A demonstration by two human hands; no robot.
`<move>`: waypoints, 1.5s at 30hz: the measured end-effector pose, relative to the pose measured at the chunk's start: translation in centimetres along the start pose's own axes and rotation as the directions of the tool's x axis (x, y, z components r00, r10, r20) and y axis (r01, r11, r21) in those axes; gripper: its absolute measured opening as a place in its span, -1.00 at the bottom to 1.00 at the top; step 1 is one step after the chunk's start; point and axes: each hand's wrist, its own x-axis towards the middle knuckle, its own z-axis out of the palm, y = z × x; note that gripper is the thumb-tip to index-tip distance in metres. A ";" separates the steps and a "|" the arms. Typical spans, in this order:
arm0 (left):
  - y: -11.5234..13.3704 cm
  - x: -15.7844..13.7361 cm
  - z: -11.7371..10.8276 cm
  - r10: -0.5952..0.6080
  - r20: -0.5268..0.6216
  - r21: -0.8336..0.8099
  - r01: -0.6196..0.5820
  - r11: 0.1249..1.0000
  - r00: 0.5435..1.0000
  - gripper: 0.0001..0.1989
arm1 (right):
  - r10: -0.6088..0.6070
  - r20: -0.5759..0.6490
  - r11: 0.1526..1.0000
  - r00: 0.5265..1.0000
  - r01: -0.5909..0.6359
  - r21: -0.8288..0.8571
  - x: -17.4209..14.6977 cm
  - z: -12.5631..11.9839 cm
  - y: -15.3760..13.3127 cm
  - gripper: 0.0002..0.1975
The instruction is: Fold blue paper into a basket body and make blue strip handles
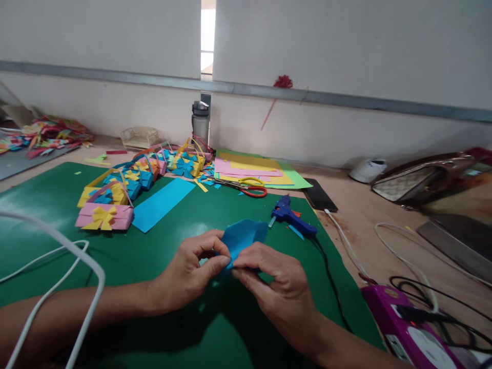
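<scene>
A folded piece of blue paper [243, 233] is held up above the green mat [172, 323], pinched from both sides. My left hand [192, 266] grips its lower left edge between thumb and fingers. From the right, my right hand [274, 274] pinches the same paper close to the left fingertips. The fingers partly hide the lower folds. A flat blue paper strip [164, 204] lies on the mat beyond my left hand. Just past my right hand rests a blue glue gun [292, 216], its black cord running towards me.
Several small paper baskets with bows [103, 218] line the left. Scissors [249, 188] lie before stacked coloured paper [249, 166]. A phone [320, 195], a bottle [200, 123] and a purple power strip [403, 323] stand around. A white cable [96, 287] crosses the left foreground.
</scene>
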 end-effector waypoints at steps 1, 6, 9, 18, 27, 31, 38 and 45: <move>0.0 0.0 0.0 -0.005 0.002 0.002 0.005 1.000 1.000 -0.83 | -0.011 -0.001 1.000 1.000 0.011 -0.014 0.0 0.0 0.0 -0.87; 0.0 0.0 0.2 -0.055 0.001 -0.100 0.055 0.993 0.998 -0.89 | -0.088 -0.021 0.992 0.996 0.086 -0.088 -0.4 0.2 0.2 -0.87; 0.2 -0.1 0.3 -0.064 -0.030 -0.164 0.058 0.985 0.998 -0.90 | -0.132 -0.049 0.981 0.990 0.124 -0.152 -0.7 0.4 0.5 -0.88; -0.2 -0.1 0.7 -0.045 -0.028 -0.132 0.041 0.990 0.999 -0.90 | -0.233 0.020 0.946 0.972 0.231 -0.228 -0.9 0.5 0.8 -0.83; 0.4 0.1 -1.3 0.606 -0.143 0.437 -0.499 0.748 0.783 -0.82 | -0.230 -0.102 0.952 0.968 0.203 -0.228 -0.5 -0.8 0.7 -0.84; 0.2 0.0 -1.5 0.690 -0.076 0.545 -0.550 0.633 0.720 -0.84 | -0.240 -0.170 0.953 0.956 0.199 -0.228 -0.5 -0.9 0.6 -0.82; -0.1 0.0 -0.9 0.727 -0.082 0.613 -0.541 0.576 0.682 -0.89 | -0.240 -0.192 0.958 0.952 0.200 -0.207 -0.7 -0.5 0.5 -0.81; 0.3 0.0 -0.6 0.777 -0.084 0.638 -0.565 0.523 0.624 -0.91 | -0.261 -0.181 0.960 0.948 0.235 -0.152 -0.9 -0.2 0.0 -0.80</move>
